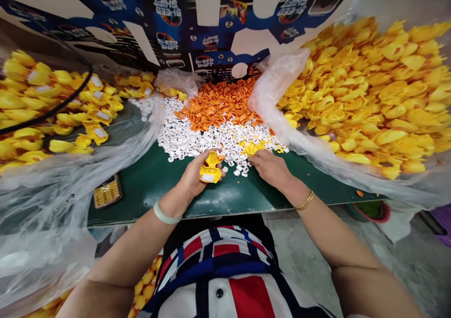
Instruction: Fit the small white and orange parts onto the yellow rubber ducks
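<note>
My left hand (195, 171) is wrapped round a yellow plastic shell (210, 168), hollow side up, with a whitish patch inside. A bit of orange shows at the shell's upper right edge. My right hand (269, 166) is at the near edge of a small heap of yellow pieces (252, 147), its fingers bent together; whatever they pinch is hidden. Around them spread many small white pieces with dark dots (190, 142). Behind these rises a heap of orange pieces (221, 104).
Yellow shells (373, 92) are piled high at right, and more shells (28, 106) lie at left. Clear plastic sheeting (271, 104) borders both piles. A small yellow pack (107, 192) lies on the green table (148, 189). Printed cardboard (176, 27) stands behind; a black cable (63, 104) crosses the left.
</note>
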Motion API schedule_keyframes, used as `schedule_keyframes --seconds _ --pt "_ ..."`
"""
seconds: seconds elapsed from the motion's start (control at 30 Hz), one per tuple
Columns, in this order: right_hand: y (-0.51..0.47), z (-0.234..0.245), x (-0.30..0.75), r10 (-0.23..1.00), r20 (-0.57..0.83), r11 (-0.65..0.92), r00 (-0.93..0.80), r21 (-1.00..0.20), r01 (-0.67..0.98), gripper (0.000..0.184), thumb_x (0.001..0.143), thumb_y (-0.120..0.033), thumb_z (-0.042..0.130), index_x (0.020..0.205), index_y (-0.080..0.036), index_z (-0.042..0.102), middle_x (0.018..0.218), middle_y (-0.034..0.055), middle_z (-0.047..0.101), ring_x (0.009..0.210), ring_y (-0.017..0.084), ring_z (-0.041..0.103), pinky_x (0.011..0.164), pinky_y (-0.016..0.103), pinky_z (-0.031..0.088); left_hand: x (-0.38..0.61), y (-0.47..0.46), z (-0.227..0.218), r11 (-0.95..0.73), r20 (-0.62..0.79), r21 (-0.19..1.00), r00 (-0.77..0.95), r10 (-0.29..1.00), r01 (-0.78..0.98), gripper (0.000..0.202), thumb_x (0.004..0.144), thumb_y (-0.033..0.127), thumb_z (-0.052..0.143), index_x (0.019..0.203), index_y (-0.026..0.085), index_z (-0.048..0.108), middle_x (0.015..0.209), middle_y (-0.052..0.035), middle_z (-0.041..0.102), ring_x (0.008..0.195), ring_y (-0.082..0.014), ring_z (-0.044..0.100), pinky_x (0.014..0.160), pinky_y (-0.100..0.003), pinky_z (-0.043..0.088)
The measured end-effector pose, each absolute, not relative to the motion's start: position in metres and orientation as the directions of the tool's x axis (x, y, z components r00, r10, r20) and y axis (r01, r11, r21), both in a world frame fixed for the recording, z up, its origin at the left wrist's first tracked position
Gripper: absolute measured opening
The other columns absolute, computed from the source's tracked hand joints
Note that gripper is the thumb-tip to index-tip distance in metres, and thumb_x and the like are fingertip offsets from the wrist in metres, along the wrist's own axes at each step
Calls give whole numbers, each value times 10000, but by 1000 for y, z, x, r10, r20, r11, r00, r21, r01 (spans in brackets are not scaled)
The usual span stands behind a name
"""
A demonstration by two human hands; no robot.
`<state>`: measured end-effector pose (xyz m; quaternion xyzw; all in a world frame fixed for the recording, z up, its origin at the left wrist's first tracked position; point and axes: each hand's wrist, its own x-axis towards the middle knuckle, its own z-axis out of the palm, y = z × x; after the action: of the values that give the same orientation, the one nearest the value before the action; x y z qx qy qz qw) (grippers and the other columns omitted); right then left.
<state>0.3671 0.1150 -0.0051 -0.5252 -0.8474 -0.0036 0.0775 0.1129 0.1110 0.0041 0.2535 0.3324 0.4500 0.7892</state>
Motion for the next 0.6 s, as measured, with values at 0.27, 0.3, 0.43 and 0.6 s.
schedule_keyframes --seconds 0.27,0.3,0.43,0.6 --pt "121 -15 367 922 129 372 -366 -28 928 206 984 -255 497 960 -198 693 945 74 663 871 212 616 646 303 411 111 114 3 423 -316 653 282 906 -628 423 852 481 617 1081 126 630 755 -63 646 612 -172 629 564 -285 535" --pt "119 -15 366 924 155 358 -349 -39 933 199 977 -248 497 954 -192 687 937 74 667 862 212 622 642 304 413 111 114 2 415 -316 646 271 909 -641 413 855 480 616 1074 131 631 744 -59 642 616 -173 630 567 -285 534" --pt "103 -13 349 875 362 394 -320 -151 906 188 958 -221 488 894 -181 660 869 66 669 810 200 632 645 303 436 111 113 -1 379 -317 614 224 922 -692 340 870 443 616 1032 145 635 755 -46 636 637 -165 628 589 -286 532" --pt "81 -5 298 607 564 724 -560 -100 683 170 976 -210 484 974 -202 654 894 61 672 817 179 615 690 297 469 113 111 -1 358 -348 619 165 923 -698 323 854 430 649 998 141 649 774 -30 644 663 -153 627 638 -285 524"
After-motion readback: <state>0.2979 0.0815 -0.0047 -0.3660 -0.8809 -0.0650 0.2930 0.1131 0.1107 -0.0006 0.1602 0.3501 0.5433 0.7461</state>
